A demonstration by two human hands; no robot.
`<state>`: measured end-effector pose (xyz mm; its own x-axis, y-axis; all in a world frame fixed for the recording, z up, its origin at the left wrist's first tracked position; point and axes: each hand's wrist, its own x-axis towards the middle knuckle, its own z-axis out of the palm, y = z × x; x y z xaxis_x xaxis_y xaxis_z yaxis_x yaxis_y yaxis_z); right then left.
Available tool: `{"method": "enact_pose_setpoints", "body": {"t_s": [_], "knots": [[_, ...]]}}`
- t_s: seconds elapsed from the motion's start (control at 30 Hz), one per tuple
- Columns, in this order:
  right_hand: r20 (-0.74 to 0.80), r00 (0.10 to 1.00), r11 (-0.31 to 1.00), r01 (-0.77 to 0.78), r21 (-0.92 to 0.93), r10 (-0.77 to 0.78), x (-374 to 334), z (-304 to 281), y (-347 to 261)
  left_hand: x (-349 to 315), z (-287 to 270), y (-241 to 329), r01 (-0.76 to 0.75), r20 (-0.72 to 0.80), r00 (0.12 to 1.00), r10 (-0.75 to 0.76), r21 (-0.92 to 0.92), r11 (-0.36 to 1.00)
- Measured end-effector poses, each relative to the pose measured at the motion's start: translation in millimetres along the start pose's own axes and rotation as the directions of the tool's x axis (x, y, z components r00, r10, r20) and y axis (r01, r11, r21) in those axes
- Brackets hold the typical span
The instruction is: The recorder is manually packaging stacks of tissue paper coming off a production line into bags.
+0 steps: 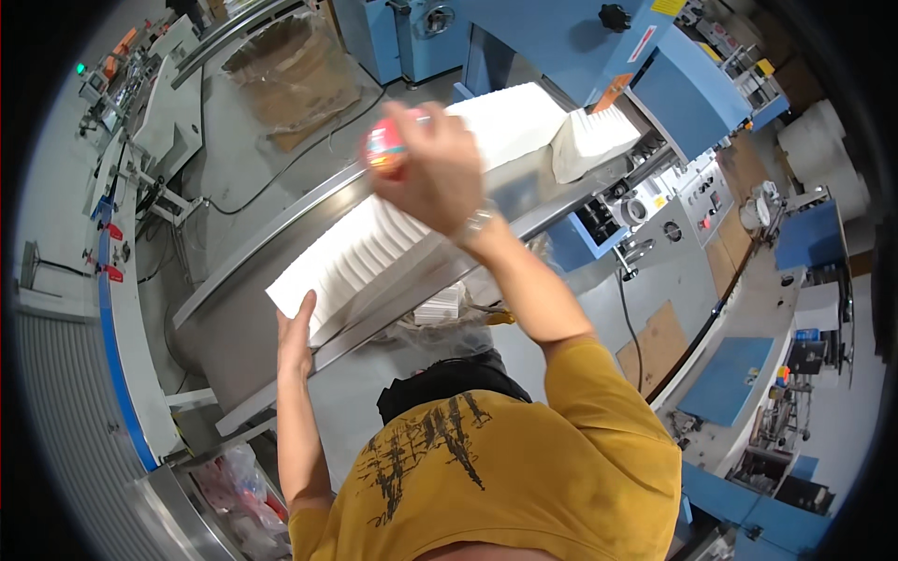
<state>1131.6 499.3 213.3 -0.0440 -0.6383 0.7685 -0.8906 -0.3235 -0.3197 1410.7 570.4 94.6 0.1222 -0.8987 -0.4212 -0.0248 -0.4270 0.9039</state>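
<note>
My right hand (435, 173) is raised over a long row of white paper stacks (360, 248) that lies in a metal trough (243, 309). Its fingers wrap around a shiny red, rounded object (383, 150) with coloured patches; motion blurs it and I cannot make out its kind. At the row's near left end, my left hand (296, 341) rests against the end face, thumb up and fingers partly hidden. More white stacks (514, 122) continue up the trough beyond my right hand. A separate white block (599, 140) with an orange tab (613, 92) sits farther right.
A large blue machine (580, 47) stands at the far side. Past the trough, a cardboard box lined with clear plastic (290, 79) is on the floor. To the right are a control panel (692, 201) and a cluttered bench (739, 374). A bin with plastic bags (238, 496) stands lower left.
</note>
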Motion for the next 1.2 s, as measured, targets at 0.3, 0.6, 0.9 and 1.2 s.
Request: {"method": "enact_pose_setpoints", "body": {"t_s": [0.3, 0.6, 0.9, 1.2], "knots": [[0.224, 0.811, 0.808, -0.425, -0.407, 0.54, -57, -22, 206, 8, -4, 1, 0.053, 0.045, 0.998, -0.05, -0.062, 0.997], [0.262, 0.837, 0.838, -0.35, -0.418, 0.48, -85, -1, 271, 11, -16, -4, 0.154, 0.017, 0.988, -0.153, -0.104, 0.983], [0.746, 0.573, 0.749, -0.645, 0.154, 0.34, -52, 26, 198, 19, -27, -11, 0.165, 0.047, 0.986, -0.161, -0.105, 0.981], [0.857, 0.51, 0.708, -0.633, 0.313, 0.077, -90, 87, 127, 21, -43, -5, 0.226, 0.076, 0.972, -0.222, -0.05, 0.973]]}}
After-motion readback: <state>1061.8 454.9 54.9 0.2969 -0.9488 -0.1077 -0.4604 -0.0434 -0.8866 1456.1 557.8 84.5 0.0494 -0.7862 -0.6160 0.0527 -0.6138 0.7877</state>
